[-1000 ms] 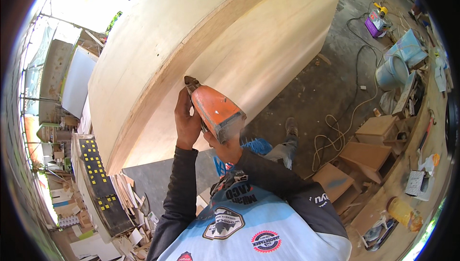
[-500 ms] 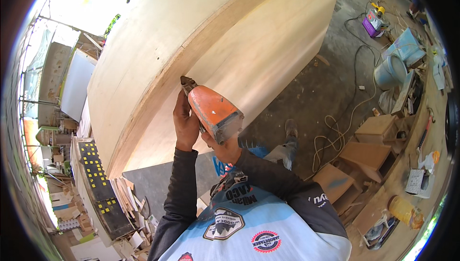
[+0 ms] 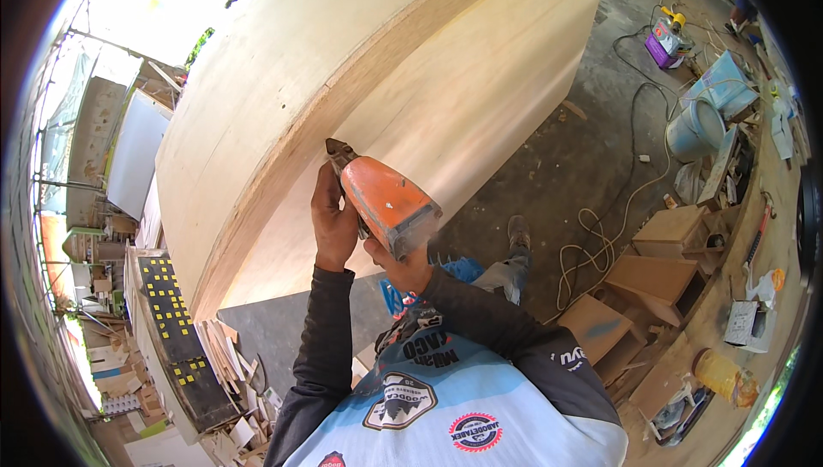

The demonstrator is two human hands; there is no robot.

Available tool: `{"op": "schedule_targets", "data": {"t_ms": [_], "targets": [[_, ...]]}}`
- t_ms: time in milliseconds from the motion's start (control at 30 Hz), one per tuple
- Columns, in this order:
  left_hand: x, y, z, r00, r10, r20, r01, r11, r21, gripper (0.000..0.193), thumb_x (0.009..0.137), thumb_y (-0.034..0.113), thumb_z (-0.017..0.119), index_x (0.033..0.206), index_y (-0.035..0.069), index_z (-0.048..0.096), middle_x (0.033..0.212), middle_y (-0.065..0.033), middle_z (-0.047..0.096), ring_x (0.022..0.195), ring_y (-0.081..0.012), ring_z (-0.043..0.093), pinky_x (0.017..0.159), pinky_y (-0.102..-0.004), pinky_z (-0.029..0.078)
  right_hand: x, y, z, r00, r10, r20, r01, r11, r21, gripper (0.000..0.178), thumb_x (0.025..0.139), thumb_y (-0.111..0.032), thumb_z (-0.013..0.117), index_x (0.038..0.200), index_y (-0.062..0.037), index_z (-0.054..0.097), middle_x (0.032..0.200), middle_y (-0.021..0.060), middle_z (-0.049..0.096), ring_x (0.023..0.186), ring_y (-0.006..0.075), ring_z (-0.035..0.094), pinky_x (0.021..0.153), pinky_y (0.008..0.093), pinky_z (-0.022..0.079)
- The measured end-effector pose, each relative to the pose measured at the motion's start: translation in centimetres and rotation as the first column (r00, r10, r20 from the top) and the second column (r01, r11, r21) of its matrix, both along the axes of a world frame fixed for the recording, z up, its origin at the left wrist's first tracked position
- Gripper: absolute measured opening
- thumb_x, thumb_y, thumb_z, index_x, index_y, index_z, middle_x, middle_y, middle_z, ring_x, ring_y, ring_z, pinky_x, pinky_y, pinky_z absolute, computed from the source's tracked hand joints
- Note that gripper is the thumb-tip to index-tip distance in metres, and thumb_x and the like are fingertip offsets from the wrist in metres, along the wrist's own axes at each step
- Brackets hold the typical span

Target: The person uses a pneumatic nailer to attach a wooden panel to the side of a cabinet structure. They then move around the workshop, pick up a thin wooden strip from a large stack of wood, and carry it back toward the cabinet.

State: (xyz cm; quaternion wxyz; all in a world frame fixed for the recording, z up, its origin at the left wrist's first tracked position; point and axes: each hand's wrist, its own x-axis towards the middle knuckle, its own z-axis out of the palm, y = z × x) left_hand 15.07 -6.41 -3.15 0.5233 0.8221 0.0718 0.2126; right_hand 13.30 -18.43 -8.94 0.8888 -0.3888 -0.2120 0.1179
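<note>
An orange nail gun [image 3: 386, 197] with a dark metal nose lies across my two hands, its nose pointing up and left. My left hand [image 3: 334, 223] is closed along the nose end, fingers upright beside the tool. Under the tool's rear end, my right hand [image 3: 405, 268] is wrapped round a handle that the orange body mostly hides. The nose tip rests at or very close to the inner face of a curved plywood rim [image 3: 300, 124]; whether it touches I cannot tell. Below the rim spreads a pale, flat plywood panel [image 3: 454, 116].
Cables [image 3: 591, 253] snake over the concrete floor to the right. Beyond them stand a bucket [image 3: 696, 128], a purple box [image 3: 664, 47] and several wooden boxes [image 3: 656, 283] beside a workbench [image 3: 776, 236]. At left lie wood strips [image 3: 227, 360] and a black board with yellow squares [image 3: 171, 308].
The nail gun has shifted very slightly to the right and down in view, with both hands still holding it. The plywood piece has hardly moved.
</note>
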Motion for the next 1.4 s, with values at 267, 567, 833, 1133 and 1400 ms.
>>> {"op": "schedule_targets", "data": {"t_ms": [267, 567, 833, 1133, 1400], "targets": [[0.0, -0.5, 1.3, 1.0, -0.005, -0.008, 0.005, 1.0, -0.007, 0.034, 0.085, -0.008, 0.049, 0.118, -0.001, 0.049, 0.107, -0.0088, 0.061, 0.103, -0.0154, 0.057, 0.088, -0.0282, 0.044, 0.3, -0.3, 0.9, 0.999, 0.035, 0.004, -0.035, 0.997, 0.069, 0.039, 0.087, -0.008, 0.064, 0.121, -0.0011, 0.047, 0.087, 0.0011, 0.055, 0.067, 0.0066, 0.049, 0.056, 0.0231, 0.041], [0.2, -0.4, 1.2, 1.0, -0.007, 0.015, 0.008, 1.0, -0.024, 0.039, 0.086, -0.006, 0.049, 0.125, -0.002, 0.047, 0.112, -0.0109, 0.061, 0.102, -0.0163, 0.058, 0.087, -0.0291, 0.046, 0.6, 0.2, 0.6, 0.999, 0.018, 0.047, -0.019, 0.999, 0.034, 0.039, 0.087, -0.008, 0.063, 0.122, -0.0006, 0.047, 0.085, 0.0013, 0.055, 0.066, 0.0063, 0.049, 0.055, 0.0226, 0.041], [0.1, 0.3, 0.7, 1.0, -0.02, 0.019, 0.02, 1.0, -0.017, 0.037, 0.086, -0.007, 0.049, 0.123, -0.002, 0.047, 0.111, -0.0103, 0.061, 0.103, -0.0172, 0.058, 0.089, -0.0294, 0.045, 0.6, 0.2, 0.8, 0.999, -0.007, 0.035, 0.007, 1.0, 0.011, 0.039, 0.086, -0.008, 0.064, 0.121, -0.0005, 0.048, 0.088, 0.002, 0.055, 0.066, 0.0065, 0.05, 0.055, 0.0233, 0.042], [0.5, -0.7, 2.4, 0.997, -0.018, 0.078, 0.022, 0.998, -0.051, 0.034, 0.089, -0.001, 0.051, 0.123, -0.004, 0.047, 0.111, -0.011, 0.061, 0.102, -0.0163, 0.057, 0.089, -0.0295, 0.045, 1.0, -0.2, 2.0, 0.998, -0.012, 0.07, 0.005, 0.995, 0.097, 0.041, 0.086, -0.008, 0.064, 0.123, -0.0005, 0.048, 0.091, 0.0018, 0.055, 0.066, 0.0067, 0.049, 0.055, 0.0235, 0.042], [0.4, -0.5, 2.4, 0.995, -0.01, 0.098, 0.016, 0.998, -0.062, 0.035, 0.09, 0.003, 0.053, 0.124, -0.003, 0.046, 0.11, -0.011, 0.061, 0.101, -0.0158, 0.058, 0.087, -0.0293, 0.046, 1.0, 0.0, 2.1, 0.998, 0.049, 0.041, -0.054, 0.992, 0.116, 0.043, 0.086, -0.007, 0.064, 0.125, 0.0004, 0.047, 0.097, 0.0023, 0.056, 0.068, 0.0067, 0.049, 0.056, 0.0233, 0.041]]}}
